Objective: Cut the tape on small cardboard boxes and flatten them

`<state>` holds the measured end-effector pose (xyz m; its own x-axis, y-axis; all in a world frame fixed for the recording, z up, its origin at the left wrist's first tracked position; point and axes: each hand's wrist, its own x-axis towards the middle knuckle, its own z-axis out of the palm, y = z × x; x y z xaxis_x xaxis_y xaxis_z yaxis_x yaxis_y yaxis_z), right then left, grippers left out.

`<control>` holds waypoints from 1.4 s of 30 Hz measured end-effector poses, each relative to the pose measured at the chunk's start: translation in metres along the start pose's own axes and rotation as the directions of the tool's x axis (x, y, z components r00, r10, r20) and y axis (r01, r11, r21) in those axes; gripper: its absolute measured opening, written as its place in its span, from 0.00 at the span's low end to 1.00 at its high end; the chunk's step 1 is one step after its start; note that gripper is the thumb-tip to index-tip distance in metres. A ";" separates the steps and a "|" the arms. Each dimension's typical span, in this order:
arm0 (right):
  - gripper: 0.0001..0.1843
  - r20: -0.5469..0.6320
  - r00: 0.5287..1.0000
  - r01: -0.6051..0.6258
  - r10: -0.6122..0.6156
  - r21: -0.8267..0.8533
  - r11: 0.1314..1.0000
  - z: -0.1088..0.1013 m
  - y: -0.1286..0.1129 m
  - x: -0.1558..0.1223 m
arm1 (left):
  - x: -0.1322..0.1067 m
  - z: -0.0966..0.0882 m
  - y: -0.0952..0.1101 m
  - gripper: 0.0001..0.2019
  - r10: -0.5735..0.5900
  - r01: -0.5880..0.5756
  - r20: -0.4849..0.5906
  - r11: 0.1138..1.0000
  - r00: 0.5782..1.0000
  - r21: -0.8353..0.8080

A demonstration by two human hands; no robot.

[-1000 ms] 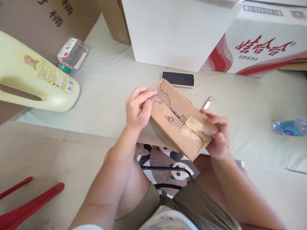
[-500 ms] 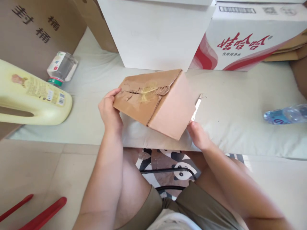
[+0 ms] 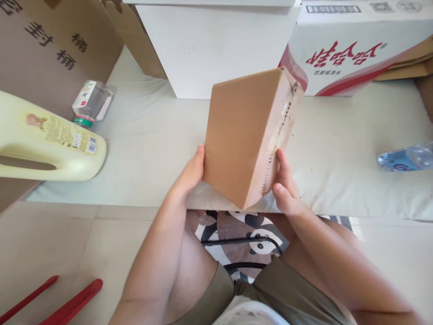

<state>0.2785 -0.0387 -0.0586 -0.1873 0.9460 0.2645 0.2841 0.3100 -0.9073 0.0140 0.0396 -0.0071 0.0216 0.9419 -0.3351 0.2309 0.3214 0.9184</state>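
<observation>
A small brown cardboard box (image 3: 238,135) is held up, tilted, above the pale green cloth. A perforated strip with shiny tape runs along its right-hand side. My left hand (image 3: 193,170) grips the box's left edge, the other fingers hidden behind it. My right hand (image 3: 287,183) bears against the taped right side, fingers bent around that side and thumb near its lower corner. No slim white tool is visible; whether my right hand still has it behind the box I cannot tell.
A white carton (image 3: 219,49) and a red-and-white water carton (image 3: 341,58) stand at the back. At left are a yellow jug (image 3: 74,149), a clear bottle (image 3: 93,101) and a large brown carton (image 3: 84,27). A water bottle (image 3: 406,159) lies right. Red bars (image 3: 72,302) show lower left.
The box has been turned, so a plain face now shows and the taped seam is at the right. My left hand moved right. The slim white tool near my right hand has gone from sight.
</observation>
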 end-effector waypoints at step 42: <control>0.09 -0.236 0.904 -0.425 0.356 -0.588 0.688 -0.034 -0.018 0.039 | 0.018 0.003 -0.004 0.34 0.580 -0.601 -0.164 0.787 0.798 -0.140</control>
<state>0.2983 -0.0037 -0.0205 0.1543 0.9880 -0.0070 0.8280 -0.1332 -0.5446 0.0160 0.0551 -0.0177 -0.0079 0.9538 0.3002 0.0326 -0.2998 0.9534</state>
